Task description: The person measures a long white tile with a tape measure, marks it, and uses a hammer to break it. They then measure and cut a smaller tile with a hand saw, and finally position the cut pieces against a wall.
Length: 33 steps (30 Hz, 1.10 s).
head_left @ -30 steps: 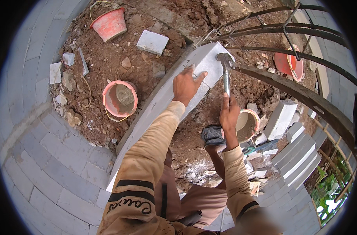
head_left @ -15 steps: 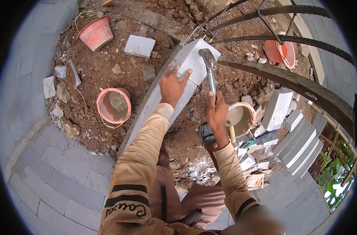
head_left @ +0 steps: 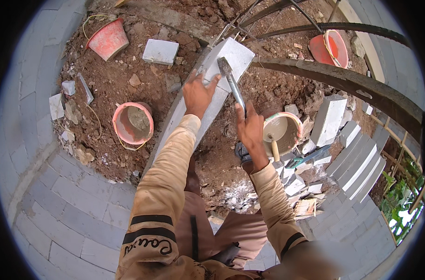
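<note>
A row of pale grey lightweight blocks runs diagonally up the middle as a low wall, with a joint near its far end. My left hand lies on top of it near that joint, fingers apart, thumb pointing toward the hammer. In my right hand is a hammer, gripped by its metal handle. Its head is over the end block's top; whether it touches the surface I cannot tell.
Mortar buckets stand left and right of the wall; a trowel handle leans from the right one. A loose block and a tipped red bucket lie at far left. A curved dark beam crosses the far right.
The hammer head has moved left and toward me across the end block, with my right hand shifting left. My left hand stays on the blocks. The whole view has shifted slightly.
</note>
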Each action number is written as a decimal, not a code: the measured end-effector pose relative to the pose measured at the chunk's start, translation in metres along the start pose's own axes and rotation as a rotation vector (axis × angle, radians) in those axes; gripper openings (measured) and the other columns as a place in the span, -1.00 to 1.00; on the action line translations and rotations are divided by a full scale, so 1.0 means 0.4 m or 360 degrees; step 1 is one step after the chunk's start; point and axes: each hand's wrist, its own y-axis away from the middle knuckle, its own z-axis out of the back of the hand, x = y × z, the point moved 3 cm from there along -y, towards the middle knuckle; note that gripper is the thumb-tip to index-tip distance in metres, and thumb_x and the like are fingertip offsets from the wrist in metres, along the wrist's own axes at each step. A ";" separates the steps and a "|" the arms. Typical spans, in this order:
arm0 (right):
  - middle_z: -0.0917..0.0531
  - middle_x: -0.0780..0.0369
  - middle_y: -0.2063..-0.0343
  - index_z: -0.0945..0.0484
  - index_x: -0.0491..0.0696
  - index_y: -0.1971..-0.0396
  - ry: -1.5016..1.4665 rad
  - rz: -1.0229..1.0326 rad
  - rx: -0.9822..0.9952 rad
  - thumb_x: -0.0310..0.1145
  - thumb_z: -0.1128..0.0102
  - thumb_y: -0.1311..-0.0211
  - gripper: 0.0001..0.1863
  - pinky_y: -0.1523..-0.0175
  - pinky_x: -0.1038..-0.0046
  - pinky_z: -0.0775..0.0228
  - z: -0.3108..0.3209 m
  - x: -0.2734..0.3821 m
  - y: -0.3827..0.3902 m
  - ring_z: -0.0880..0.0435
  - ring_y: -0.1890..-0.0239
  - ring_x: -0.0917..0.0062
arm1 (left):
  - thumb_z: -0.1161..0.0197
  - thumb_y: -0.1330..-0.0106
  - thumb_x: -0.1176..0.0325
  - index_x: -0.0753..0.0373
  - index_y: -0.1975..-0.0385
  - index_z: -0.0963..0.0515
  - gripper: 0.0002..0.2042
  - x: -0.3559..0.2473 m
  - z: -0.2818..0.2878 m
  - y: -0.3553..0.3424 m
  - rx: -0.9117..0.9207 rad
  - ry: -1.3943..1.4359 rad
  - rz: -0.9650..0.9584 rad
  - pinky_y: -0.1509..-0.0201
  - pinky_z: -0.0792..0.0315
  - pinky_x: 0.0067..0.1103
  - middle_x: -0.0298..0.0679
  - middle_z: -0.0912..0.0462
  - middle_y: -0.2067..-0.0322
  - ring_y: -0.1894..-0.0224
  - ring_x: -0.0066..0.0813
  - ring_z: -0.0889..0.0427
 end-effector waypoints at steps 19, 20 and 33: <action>-0.46 0.08 0.66 -0.48 -0.22 0.33 -0.0406 -0.0474 0.0159 -0.03 -0.07 -0.54 -0.52 0.43 0.26 -0.31 0.084 -0.211 0.297 -0.46 0.65 0.42 | -0.25 -0.44 0.18 0.37 -0.37 -0.32 -0.41 0.031 0.118 0.167 -0.0038 -0.0160 -0.0134 -0.55 0.10 0.08 0.12 -0.21 -0.44 -0.55 0.26 0.04; -0.46 0.09 0.66 -0.49 -0.19 0.33 -0.0272 -0.0343 0.0091 -0.02 -0.06 -0.54 -0.53 0.43 0.28 -0.33 0.078 -0.210 0.302 -0.46 0.65 0.45 | -0.24 -0.45 0.18 0.36 -0.38 -0.30 -0.40 0.042 0.133 0.207 -0.0046 -0.0240 -0.0112 -0.55 0.11 0.10 0.11 -0.17 -0.46 -0.55 0.26 0.06; -0.47 0.02 0.69 -0.45 -0.14 0.37 -0.0239 0.0158 0.0100 -0.04 -0.15 -0.49 -0.57 0.46 0.17 -0.32 -0.097 -0.134 0.224 -0.54 0.64 0.12 | -0.02 -0.52 0.03 0.29 -0.45 -0.16 -0.37 0.121 0.121 0.342 0.0018 -0.0716 0.0083 -0.56 0.19 0.12 0.02 -0.06 -0.50 -0.58 0.12 0.08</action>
